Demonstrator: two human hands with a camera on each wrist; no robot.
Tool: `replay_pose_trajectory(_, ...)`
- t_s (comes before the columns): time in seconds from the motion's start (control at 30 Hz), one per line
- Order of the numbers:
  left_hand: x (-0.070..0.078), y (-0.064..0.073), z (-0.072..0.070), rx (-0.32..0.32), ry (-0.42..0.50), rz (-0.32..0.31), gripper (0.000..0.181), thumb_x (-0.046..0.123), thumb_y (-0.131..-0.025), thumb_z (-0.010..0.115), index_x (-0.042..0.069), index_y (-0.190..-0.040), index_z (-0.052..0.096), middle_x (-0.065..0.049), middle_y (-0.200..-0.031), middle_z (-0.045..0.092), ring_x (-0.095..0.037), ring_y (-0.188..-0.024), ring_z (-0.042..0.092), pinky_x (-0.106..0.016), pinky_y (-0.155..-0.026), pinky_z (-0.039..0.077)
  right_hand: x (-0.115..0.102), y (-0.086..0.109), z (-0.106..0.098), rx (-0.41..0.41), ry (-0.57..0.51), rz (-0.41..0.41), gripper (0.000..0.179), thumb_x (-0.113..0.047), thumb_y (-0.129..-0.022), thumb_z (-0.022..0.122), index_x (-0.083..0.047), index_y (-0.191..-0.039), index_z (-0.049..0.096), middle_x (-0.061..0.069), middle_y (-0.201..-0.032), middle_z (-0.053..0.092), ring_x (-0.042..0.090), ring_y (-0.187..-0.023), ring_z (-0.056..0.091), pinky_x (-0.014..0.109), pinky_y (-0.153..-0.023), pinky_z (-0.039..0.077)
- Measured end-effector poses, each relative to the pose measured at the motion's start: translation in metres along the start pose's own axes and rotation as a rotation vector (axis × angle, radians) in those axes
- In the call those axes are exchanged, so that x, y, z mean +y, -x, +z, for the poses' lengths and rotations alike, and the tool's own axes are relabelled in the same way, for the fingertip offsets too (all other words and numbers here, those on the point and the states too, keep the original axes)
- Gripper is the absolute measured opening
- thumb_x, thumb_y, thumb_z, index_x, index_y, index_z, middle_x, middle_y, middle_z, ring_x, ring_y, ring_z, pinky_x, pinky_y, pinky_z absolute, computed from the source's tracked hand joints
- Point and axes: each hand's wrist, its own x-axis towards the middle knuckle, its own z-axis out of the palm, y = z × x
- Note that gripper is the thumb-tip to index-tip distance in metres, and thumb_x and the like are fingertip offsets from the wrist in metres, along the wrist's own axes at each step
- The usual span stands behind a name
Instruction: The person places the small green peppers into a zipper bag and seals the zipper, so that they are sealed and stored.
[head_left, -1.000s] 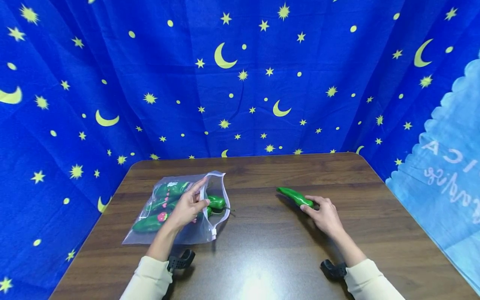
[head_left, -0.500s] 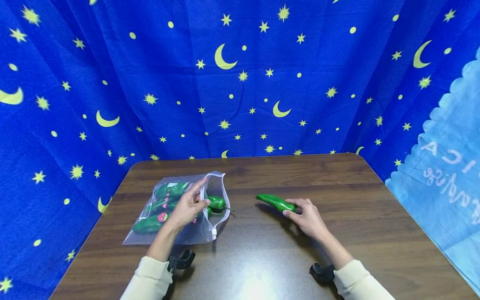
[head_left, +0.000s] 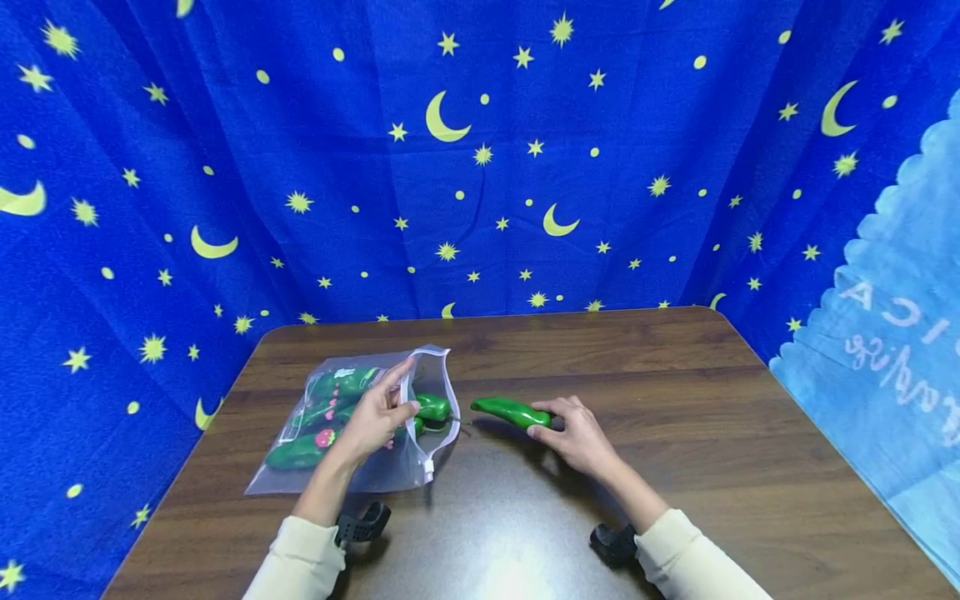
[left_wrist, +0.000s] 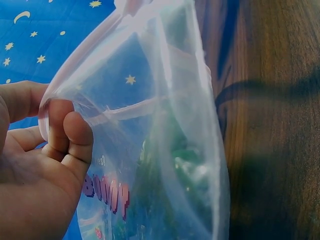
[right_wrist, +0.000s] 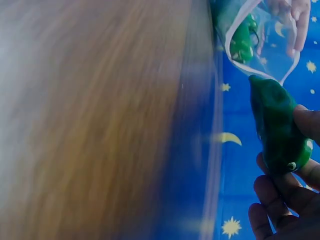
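Observation:
A clear zip bag (head_left: pixel 360 479) with a printed front lies on the left of the table, its mouth spread toward the right. Several green peppers (head_left: pixel 296 452) are inside it. My left hand (head_left: pixel 372 421) pinches the upper edge of the bag's mouth; in the left wrist view the fingers (left_wrist: pixel 77 130) curl over that edge. My right hand (head_left: pixel 573 433) grips a long green pepper (head_left: pixel 510 410) by its thick end, between thumb and fingers. The pepper's narrow tip points left at the bag's mouth, a short gap away in the head view.
The bag's zip slider (head_left: pixel 428 472) sits at the near corner of the mouth. Under everything is a brown wooden table (head_left: pixel 675 375). A blue curtain (head_left: pixel 360 150) with moons and stars surrounds its back and sides, and a light blue cloth (head_left: pixel 892 333) hangs at right.
My right hand has carried the long green pepper leftward across the table, close to the bag's mouth. My left hand and the bag have stayed in place.

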Motion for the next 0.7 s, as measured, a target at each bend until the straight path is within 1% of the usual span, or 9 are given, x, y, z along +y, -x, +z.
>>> replay_pose_trajectory(0.13, 0.000, 0.000, 0.000, 0.000, -0.002, -0.003, 0.069, 0.002, -0.090, 0.057, 0.015, -0.150, 0.026, 0.000, -0.067, 0.039, -0.004, -0.043, 0.035, -0.027, -0.031, 0.035, -0.005, -0.003, 0.005, -0.012, 0.007, -0.009, 0.038, -0.026, -0.078, 0.075, -0.011, -0.113, 0.069, -0.001, -0.093, 0.068, 0.013, -0.085, 0.050, 0.025, -0.074, 0.039)
replay_pose_trajectory(0.23, -0.001, 0.000, 0.000, 0.002, -0.003, -0.004, 0.069, 0.002, -0.090, 0.056, 0.015, -0.150, 0.026, 0.000, -0.067, 0.040, -0.004, -0.044, 0.036, -0.025, -0.031, 0.034, -0.008, -0.006, 0.009, -0.020, 0.012, -0.019, 0.039, -0.026, -0.078, 0.075, -0.010, -0.113, 0.069, 0.000, -0.095, 0.069, 0.016, -0.087, 0.051, 0.028, -0.077, 0.038)
replay_pose_trajectory(0.33, -0.002, 0.000, 0.000, 0.005, -0.004, -0.005, 0.069, 0.001, -0.090, 0.056, 0.015, -0.150, 0.026, 0.000, -0.066, 0.041, -0.003, -0.044, 0.036, -0.022, -0.032, 0.034, -0.010, -0.009, 0.013, -0.032, 0.007, -0.030, 0.040, -0.027, -0.078, 0.075, -0.009, -0.114, 0.068, 0.001, -0.096, 0.069, 0.020, -0.087, 0.053, 0.028, -0.076, 0.038)
replay_pose_trajectory(0.43, -0.001, 0.000, 0.000, 0.006, -0.002, -0.011, 0.069, 0.001, -0.089, 0.056, 0.015, -0.150, 0.026, 0.001, -0.066, 0.041, -0.003, -0.044, 0.036, -0.020, -0.032, 0.033, -0.012, -0.011, 0.015, -0.050, -0.002, -0.025, 0.041, -0.027, -0.079, 0.074, -0.008, -0.115, 0.068, 0.002, -0.098, 0.069, 0.022, -0.087, 0.052, 0.027, -0.075, 0.038)
replay_pose_trajectory(0.57, -0.002, 0.000, 0.000, 0.005, 0.000, -0.015, 0.068, 0.002, -0.090, 0.056, 0.016, -0.150, 0.026, 0.002, -0.065, 0.041, -0.003, -0.044, 0.035, -0.020, -0.033, 0.032, -0.015, -0.013, 0.018, -0.059, 0.021, -0.011, 0.042, -0.028, -0.079, 0.074, -0.009, -0.115, 0.067, 0.003, -0.102, 0.069, 0.017, -0.087, 0.051, 0.029, -0.078, 0.038)
replay_pose_trajectory(0.7, -0.003, -0.001, -0.001, 0.004, -0.001, -0.006, 0.069, 0.001, -0.089, 0.056, 0.015, -0.150, 0.027, 0.002, -0.064, 0.040, -0.003, -0.044, 0.034, -0.018, -0.035, 0.030, -0.016, -0.014, 0.021, -0.048, 0.037, -0.009, 0.042, -0.028, -0.078, 0.075, -0.009, -0.114, 0.068, 0.003, -0.102, 0.070, 0.014, -0.087, 0.050, 0.032, -0.080, 0.040)
